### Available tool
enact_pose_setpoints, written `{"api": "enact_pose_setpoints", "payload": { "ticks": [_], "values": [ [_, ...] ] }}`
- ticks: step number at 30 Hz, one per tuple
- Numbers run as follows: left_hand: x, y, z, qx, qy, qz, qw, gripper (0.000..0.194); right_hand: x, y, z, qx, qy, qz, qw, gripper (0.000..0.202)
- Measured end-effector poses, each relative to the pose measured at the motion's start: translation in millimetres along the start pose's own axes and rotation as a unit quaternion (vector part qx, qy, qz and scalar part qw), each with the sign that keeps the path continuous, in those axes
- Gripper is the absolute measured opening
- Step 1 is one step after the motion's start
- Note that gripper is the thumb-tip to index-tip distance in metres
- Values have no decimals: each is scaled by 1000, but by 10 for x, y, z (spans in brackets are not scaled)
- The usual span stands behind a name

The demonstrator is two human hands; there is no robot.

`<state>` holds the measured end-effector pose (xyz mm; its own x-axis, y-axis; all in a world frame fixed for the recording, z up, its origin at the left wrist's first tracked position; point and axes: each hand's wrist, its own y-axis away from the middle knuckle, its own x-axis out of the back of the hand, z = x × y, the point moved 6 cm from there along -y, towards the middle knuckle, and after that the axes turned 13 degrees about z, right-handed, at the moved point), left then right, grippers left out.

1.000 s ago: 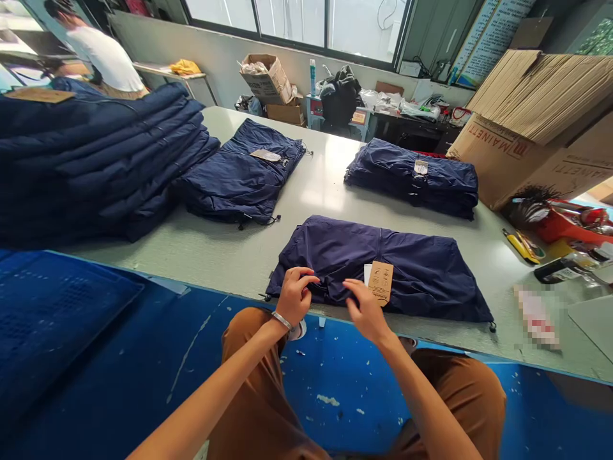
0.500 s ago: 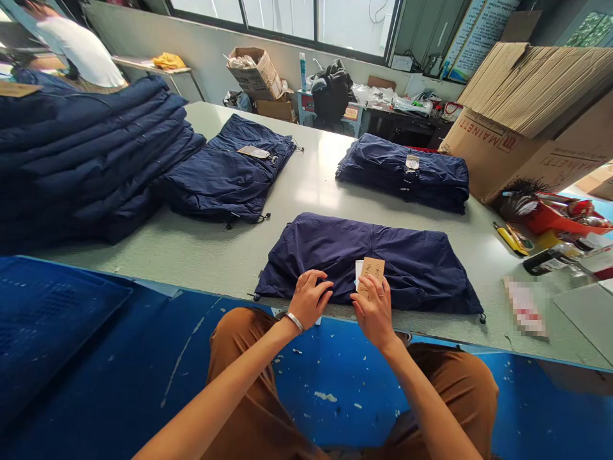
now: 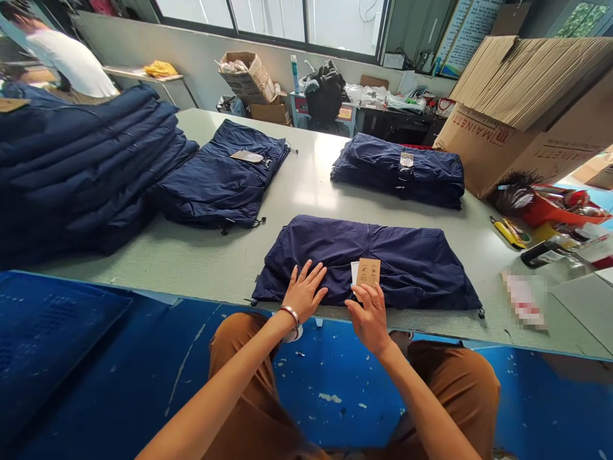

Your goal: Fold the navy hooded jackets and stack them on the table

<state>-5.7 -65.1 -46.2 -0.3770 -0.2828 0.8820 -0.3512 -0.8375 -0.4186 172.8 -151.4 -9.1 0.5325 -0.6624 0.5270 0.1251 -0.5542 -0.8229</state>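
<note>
Our left hand lies flat, fingers spread, grip wide & empty, on the folded navy garment at the table's near edge. Our right hand, just right of the left, has its grip narrow on the bottom of a brown paper tag lying on the garment w/ a white tag behind it. Beyond the garment: two more folded piles, a tall navy stack far left, cardboard boxes far right.
</note>
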Motion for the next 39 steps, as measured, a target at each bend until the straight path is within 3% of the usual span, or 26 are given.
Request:
{"api": "enact_pose_setpoints", "payload": {
  "ticks": [3,7,12,17,24,28,34,37,39],
  "values": [
    [168,-15,101,-20,21,57,998,55,234,38,216,-42,13,24,999,27],
    [299,-44,287,-46,82,102,990,48,714,137,821,-140,90,85,982,26],
    [333,-148,725,-85,168,125,974,34,1102,329,1373,-253,197,90,943,16],
    [154,-497,1221,-119,222,94,963,36,1099,451,1409,-281,191,66,938,14],
    [-444,-1192,1745,-164,208,-27,964,36,1000,341,1358,-309,151,106,933,16],
    [-731,-1346,1813,-202,154,-88,963,40,959,320,1368,-311,134,79,938,14],
    [-1089,-1330,1609,-220,88,-159,958,47,985,632,1427,-343,135,33,929,19],
    [-1126,-1360,1566,-220,102,-154,958,47,981,709,1459,-359,137,33,923,19],
    [-1048,-1387,1570,-214,118,-149,958,46,1003,694,1492,-364,132,45,921,19]
  ]
}}
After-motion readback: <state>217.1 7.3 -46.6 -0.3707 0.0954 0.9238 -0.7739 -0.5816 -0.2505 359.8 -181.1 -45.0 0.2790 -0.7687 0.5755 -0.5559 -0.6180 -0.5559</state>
